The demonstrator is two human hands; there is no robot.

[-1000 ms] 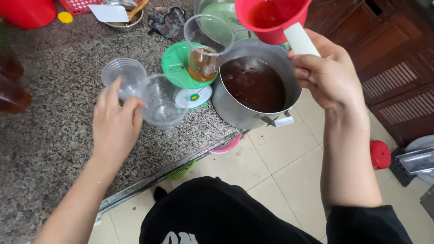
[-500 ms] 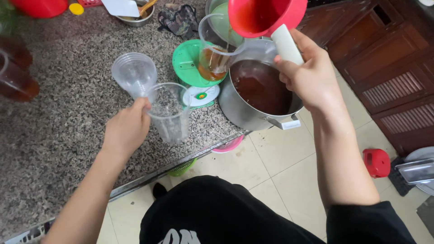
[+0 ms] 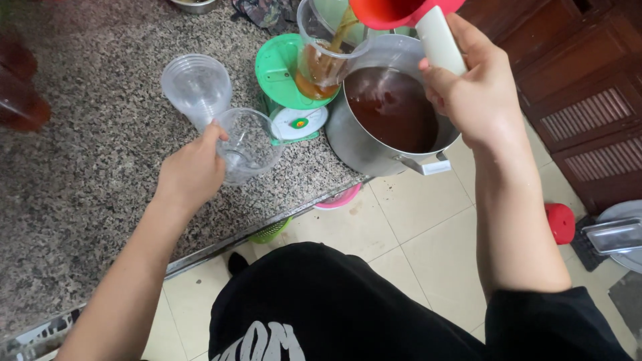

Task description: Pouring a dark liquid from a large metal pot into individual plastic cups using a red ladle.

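The person stands at a grey speckled stone counter (image 3: 87, 194) and works with both hands. The right hand (image 3: 478, 93) is closed around the white handle of a red ladle (image 3: 401, 10), which is tilted at the top edge of the view. A thin brown stream of liquid falls from the ladle into a clear plastic cup (image 3: 324, 50). This cup stands upright on a small green kitchen scale (image 3: 287, 87) and holds a little brown liquid at the bottom. Just beside the scale, to the right, is a large metal pot (image 3: 374, 144) with dark brown liquid inside; it sits at the edge of the counter, under the ladle.

The left hand (image 3: 190, 174) has its fingers curled around an empty clear plastic cup (image 3: 249, 144), which is tilted with its mouth toward the camera, just beside the scale. A stack of the same clear cups (image 3: 196, 87) lies on its side on the counter, touching or almost touching the held cup. At the far left edge, blurred cups of brown drink (image 3: 20, 93) are visible. On the tiled floor (image 3: 414, 220) to the right sits a small red object (image 3: 559, 222), next to a metal tray (image 3: 618, 235).
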